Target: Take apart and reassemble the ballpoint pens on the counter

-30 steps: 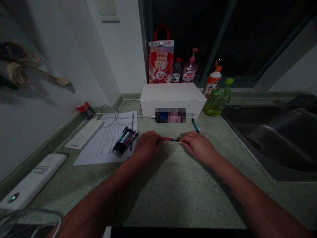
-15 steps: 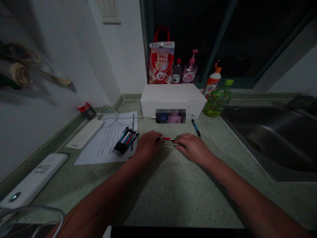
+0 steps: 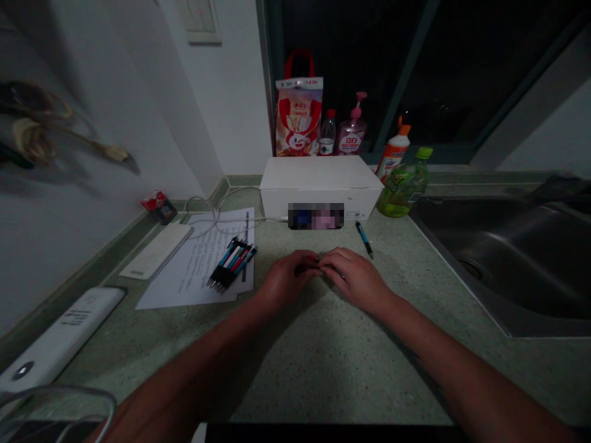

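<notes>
My left hand (image 3: pixel 289 277) and my right hand (image 3: pixel 353 274) meet fingertip to fingertip over the middle of the counter. Both are closed around small parts, mostly hidden by the fingers; a trace of red shows between them. Beyond my right hand a blue and black pen (image 3: pixel 364 239) lies on the counter. To the left of my left hand, a bunch of blue, red, white and black pens (image 3: pixel 231 264) rests on printed paper (image 3: pixel 184 274).
A white box (image 3: pixel 321 173) stands at the back, a phone (image 3: pixel 316 216) with a cable against its front. Bottles, including a green one (image 3: pixel 404 189), stand behind and beside it. A metal sink (image 3: pixel 517 258) is at right. White devices (image 3: pixel 157 251) lie at left.
My left hand has moved right until its fingertips reach those of my right hand. The red pen part and the thin white piece that showed between the hands are now mostly covered.
</notes>
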{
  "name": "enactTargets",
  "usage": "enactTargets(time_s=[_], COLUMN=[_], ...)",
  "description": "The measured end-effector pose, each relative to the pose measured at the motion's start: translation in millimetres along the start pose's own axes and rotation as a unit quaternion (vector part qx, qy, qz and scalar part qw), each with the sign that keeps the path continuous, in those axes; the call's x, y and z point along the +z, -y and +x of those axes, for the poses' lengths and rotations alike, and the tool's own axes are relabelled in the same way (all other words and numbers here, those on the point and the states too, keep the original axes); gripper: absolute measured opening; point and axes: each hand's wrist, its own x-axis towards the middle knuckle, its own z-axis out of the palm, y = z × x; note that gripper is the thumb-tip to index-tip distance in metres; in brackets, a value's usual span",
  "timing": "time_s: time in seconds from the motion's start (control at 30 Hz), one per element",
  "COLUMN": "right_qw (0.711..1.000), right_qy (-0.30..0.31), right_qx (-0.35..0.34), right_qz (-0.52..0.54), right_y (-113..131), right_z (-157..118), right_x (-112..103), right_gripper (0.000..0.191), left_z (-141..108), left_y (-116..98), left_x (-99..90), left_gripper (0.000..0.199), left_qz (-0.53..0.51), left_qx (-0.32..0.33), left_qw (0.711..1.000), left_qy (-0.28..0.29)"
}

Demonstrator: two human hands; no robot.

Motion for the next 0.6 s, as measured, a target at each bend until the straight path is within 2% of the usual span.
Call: enactTargets(time_s=[0.17,0.23,0.33,0.43,0.6], right_qw=[0.999,0.999,0.999,1.0,0.996], right_qy=[0.01,0.021,0.025,0.011,-0.024], right_qx=[0.014,0.008,0.008,0.023,0.079], right_qz=[0.027,0.032,0.02,0.017,0.02], right_y=[1.7,3.6,4.9,3.0,-3.4], right_z=[-0.5,-0.5,0.0,0.6,0.8], right_x=[-1.5,0.1,2.3,0.9,-3.3], right_gripper=[0.013,0.017,0.013,0.014,0.02], left_z=[2.3,2.0,0.9,0.4,1.6], left_y=[-2.2,-3.9,-6.2,-7.9,-7.7], left_x=[-1.4,-0.9,0.2,-0.5,-4.9], left_gripper=[0.026,0.026,0.021,0.02,0.013], left_qz=[-0.01,-0.013,-0.014,-0.005,0.08], left_qx=[-0.026,-0.04,-0.053,-0.045,-0.014], left_qw=[0.999,0.999,0.998,0.999,0.996], left_qy=[-0.028,-0.027,-0.016,-0.025,-0.048])
